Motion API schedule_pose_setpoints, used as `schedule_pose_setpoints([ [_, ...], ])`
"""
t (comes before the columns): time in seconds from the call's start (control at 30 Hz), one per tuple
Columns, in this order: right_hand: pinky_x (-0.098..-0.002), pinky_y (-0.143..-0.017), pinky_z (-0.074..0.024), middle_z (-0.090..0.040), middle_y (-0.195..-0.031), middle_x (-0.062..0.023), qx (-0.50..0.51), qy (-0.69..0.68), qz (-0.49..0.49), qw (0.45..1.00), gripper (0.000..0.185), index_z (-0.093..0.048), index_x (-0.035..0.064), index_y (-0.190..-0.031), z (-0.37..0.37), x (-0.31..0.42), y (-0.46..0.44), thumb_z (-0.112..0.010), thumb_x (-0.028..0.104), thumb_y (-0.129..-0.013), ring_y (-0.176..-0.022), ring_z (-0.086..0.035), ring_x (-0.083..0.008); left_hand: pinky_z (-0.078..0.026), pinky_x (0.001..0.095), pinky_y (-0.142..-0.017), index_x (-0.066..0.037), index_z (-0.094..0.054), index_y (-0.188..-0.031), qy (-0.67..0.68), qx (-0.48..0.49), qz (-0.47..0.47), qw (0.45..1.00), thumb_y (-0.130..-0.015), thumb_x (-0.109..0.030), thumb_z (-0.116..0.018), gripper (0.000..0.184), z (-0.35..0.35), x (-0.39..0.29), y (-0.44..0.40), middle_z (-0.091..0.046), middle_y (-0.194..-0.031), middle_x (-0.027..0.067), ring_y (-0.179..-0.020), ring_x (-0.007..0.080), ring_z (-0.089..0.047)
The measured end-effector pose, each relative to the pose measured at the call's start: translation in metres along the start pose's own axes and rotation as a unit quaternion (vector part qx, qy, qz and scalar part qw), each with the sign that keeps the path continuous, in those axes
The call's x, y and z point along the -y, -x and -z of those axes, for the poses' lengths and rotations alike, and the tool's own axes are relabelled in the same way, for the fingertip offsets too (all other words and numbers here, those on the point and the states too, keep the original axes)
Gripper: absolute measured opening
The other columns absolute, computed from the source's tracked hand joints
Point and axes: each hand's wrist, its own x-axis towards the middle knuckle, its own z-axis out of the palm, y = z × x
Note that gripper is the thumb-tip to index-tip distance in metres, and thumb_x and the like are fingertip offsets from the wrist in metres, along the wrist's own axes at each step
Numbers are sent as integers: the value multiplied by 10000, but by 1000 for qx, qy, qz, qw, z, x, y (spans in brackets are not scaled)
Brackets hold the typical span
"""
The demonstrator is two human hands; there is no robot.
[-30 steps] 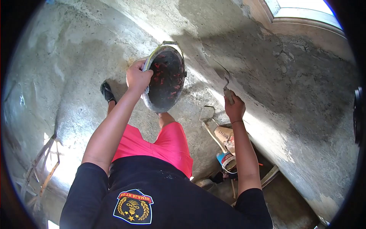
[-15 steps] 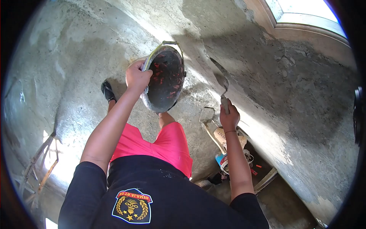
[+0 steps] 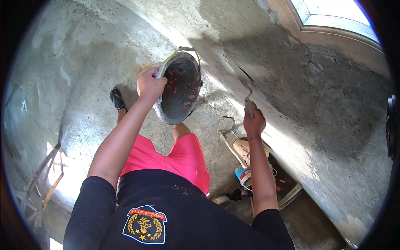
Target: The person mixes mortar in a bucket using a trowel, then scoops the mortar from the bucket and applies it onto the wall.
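One-sided hold on bucket; trowel beside wall

My left hand grips the left rim of a round, dark-grey bucket, thumb over the edge, other fingers mostly hidden. My right hand is wrapped around the grey handle of a slim metal trowel, well apart at right, beside a rough grey wall. Blade contact with wall: cannot tell.

Risks (my judgement): bucket could swing or drop if the thumb slips, the hold being on one side only. A loose right wrist could let the blade scrape the wall. A step rightward could catch the wooden-handled tool there.

Appearance: bucket is far-centre, mouth tipped rightward, red flecks spotting its dull interior. Trowel blade looks dark, thin, nearly edge-on.
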Motion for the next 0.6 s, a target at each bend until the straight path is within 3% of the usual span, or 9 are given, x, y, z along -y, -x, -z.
schedule_pose_setpoints([
  [0.3, -403, -690, -544, -688, -920, -95, 18, -5, 31, 999, 432, -663, 147, -1216, 4, -3, 22, -716, 298, -815, -789, -676, -294, -518, 344, -723, -137, -742, -1007, 23, -7, -4, 1000, -656, -151, -706, 353, -2, 1, 0, -699, -837, 70, -752, 213, -669],
  [0.43, -414, -685, -538, -681, -902, -108, -2, 0, 5, 1000, 424, -658, 144, -1219, 9, -1, -2, -707, 286, -822, -779, -669, -309, -520, 345, -732, -139, -740, -1016, -18, 21, 8, 1000, -654, -153, -707, 365, -3, 2, -1, -701, -828, 76, -760, 219, -674],
  [0.6, -414, -723, -536, -676, -917, -104, 1, -25, -11, 1000, 449, -644, 153, -1242, -3, 3, 34, -706, 271, -814, -815, -667, -304, -520, 347, -730, -139, -740, -1011, 6, 3, 9, 1000, -650, -156, -709, 363, -2, 2, 0, -704, -830, 77, -765, 218, -676],
])
